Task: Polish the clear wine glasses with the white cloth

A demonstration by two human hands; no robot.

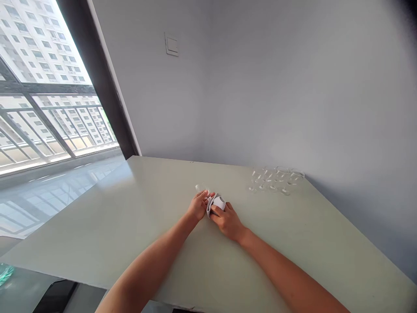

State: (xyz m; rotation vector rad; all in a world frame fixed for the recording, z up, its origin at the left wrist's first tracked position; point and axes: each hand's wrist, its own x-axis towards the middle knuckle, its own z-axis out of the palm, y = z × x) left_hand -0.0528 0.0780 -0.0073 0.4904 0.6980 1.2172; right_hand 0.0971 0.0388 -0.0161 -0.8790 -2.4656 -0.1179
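Clear glass [201, 187] in the grasp of the left hand [197, 207], near the middle of a pale table [137, 221]. The glass projects beyond the left fingertips, on the side away from the wearer. Its long axis appears to slant, from the exposed end at far left down toward the white item [219, 202] at near right; the lower part is hidden by fingers, so the exact tilt cannot be told. The left hand is the nearer of the two: its fingers are bent and drawn together about the glass, although the precise pinch is obscured. The right hand [230, 222] lies on the opposite side, its fingers curled around the white item, which has a grey-edged fold and may be cloth. From the right fingers, the glass lies to the left and farther off, with the white item between. The white item sits close against the left fingertips; whether it touches the glass cannot be made out. Farther right, well apart from both hands, several stemmed glasses [267, 175] stand upright near the table's far right edge. Behind them rises a plain grey wall [293, 87]; a switch [172, 44] is mounted farther left.
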